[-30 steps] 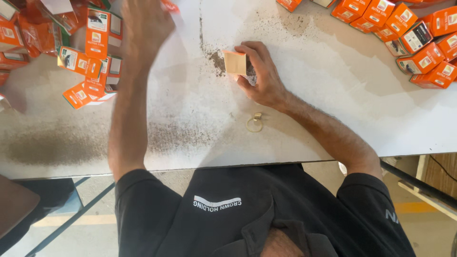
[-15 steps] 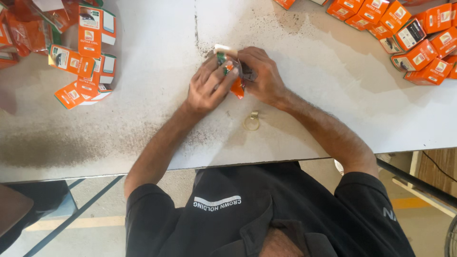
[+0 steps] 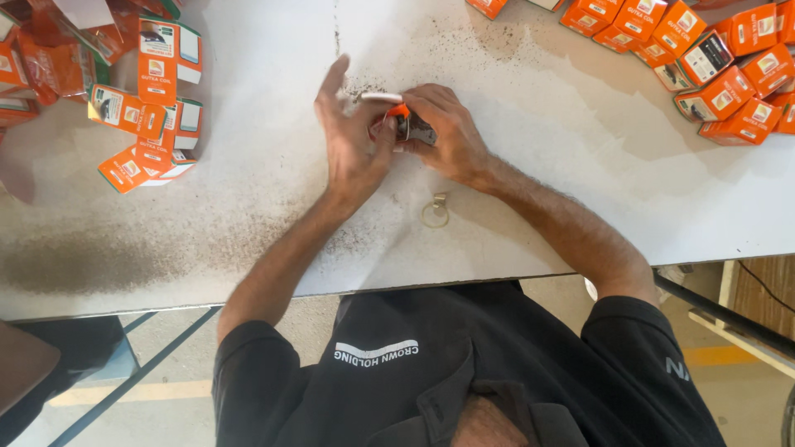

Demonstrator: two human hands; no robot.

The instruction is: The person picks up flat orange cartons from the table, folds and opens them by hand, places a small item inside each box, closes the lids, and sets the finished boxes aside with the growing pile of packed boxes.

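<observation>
Left hand (image 3: pixel 352 136), right hand (image 3: pixel 443 132) clasp small orange box (image 3: pixel 399 124), contents hidden.

Head view; straight down; near table (image 3: pixel 248 207)

the white, speckled worktop (image 3: pixel 248 207) lies open between the heap of flat orange cartons (image 3: pixel 141 99) at far left and the stacked orange boxes (image 3: pixel 712 66) at upper right. a small metal ring clip (image 3: pixel 436 212) sits just below both hands, near the front edge.
</observation>
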